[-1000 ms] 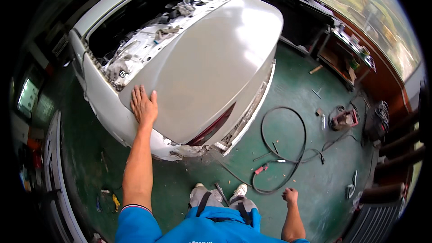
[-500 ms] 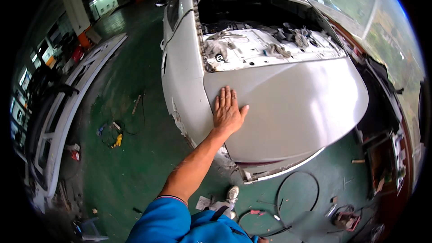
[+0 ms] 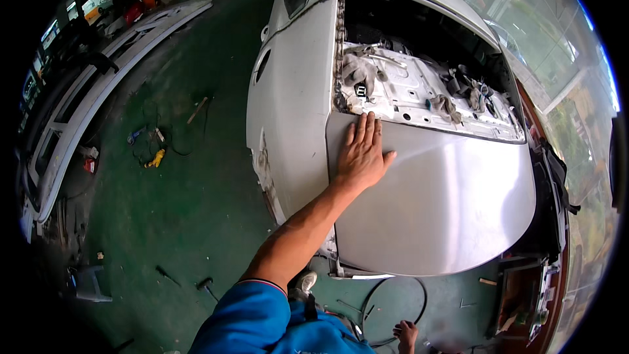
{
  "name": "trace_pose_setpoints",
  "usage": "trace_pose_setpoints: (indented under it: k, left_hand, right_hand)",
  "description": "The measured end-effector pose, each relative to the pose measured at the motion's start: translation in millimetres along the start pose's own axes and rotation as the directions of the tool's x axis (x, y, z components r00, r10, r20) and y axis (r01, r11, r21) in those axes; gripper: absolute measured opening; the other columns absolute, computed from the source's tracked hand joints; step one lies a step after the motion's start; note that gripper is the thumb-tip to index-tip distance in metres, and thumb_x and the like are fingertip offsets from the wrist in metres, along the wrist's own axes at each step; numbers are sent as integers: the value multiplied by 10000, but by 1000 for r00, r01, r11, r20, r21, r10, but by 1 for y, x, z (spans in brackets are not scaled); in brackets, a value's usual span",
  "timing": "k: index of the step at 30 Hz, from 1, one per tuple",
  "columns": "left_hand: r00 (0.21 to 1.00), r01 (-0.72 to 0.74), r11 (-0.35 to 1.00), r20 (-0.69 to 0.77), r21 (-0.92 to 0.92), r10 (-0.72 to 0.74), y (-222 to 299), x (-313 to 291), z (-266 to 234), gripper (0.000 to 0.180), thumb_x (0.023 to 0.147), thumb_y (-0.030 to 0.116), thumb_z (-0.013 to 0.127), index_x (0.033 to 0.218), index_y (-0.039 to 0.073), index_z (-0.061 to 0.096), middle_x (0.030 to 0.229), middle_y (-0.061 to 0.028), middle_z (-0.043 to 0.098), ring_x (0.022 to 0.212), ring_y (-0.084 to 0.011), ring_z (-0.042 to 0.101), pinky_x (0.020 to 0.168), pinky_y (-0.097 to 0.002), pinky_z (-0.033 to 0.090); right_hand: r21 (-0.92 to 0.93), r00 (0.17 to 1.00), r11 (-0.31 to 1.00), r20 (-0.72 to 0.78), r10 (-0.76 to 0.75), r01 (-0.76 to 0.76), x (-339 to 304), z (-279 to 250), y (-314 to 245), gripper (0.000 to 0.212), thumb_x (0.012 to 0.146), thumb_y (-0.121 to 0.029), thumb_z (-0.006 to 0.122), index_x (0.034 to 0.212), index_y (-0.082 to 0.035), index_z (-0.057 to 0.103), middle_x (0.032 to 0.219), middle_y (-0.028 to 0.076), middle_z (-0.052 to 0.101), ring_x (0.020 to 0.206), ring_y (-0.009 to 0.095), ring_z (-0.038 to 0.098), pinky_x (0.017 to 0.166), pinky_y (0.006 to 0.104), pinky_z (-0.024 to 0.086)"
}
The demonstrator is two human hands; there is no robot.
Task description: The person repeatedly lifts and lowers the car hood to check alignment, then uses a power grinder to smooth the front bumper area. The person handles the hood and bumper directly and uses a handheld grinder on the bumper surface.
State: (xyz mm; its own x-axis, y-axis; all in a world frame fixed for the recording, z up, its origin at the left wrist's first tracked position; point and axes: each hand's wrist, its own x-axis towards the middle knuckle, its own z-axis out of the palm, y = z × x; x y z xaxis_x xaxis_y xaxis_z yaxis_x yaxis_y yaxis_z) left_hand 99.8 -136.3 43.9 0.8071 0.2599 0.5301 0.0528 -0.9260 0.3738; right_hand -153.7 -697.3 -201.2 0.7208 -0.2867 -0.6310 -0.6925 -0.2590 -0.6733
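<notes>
My left hand (image 3: 363,154) lies palm down on the bare grey metal trunk lid (image 3: 452,203) of a white car. Its fingers stretch toward the lid's upper edge, close to the rear window opening, and the thumb sticks out to the right. Low in the picture hangs my right hand (image 3: 406,335), off the car, its fingers loosely bent and slightly apart, with nothing visible in them. Beyond the lid, a grey work glove (image 3: 360,71) and crumpled grey cloths (image 3: 445,109) rest on the white metal shelf (image 3: 409,88) inside the glassless window opening.
Left of the car, a long white body panel (image 3: 72,157) stands along the green floor (image 3: 190,210). A yellow tool with cables (image 3: 155,158) and a hammer (image 3: 206,285) lie there. A black hose loop (image 3: 424,298) is behind the car. Large windows (image 3: 524,19) line the right.
My left hand has slid up the lid toward the window opening. My right hand now shows more at the lower edge. The view has shifted, so the car sits farther right.
</notes>
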Motion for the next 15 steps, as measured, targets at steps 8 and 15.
trace_pose_setpoints:
  k: [8,15]
  left_hand:
    - [994,-111,994,-10,7,111,-23,-3,-6,758,964,498,516,1483,-36,376,1585,-207,309,1500,-322,231,1220,-459,167]
    - [993,-112,993,-29,30,113,-31,-7,-12,698,955,459,560,1448,-18,435,1558,-200,365,1472,-330,299,1200,-490,213]
  right_hand:
    - [-85,994,991,23,104,-101,-20,23,9,301,920,-165,589,1114,63,619,856,166,692,610,229,670,504,325,494]
    - [178,984,970,-38,174,-165,-4,-18,27,232,921,-158,588,1047,36,593,809,151,646,568,231,619,485,343,499]
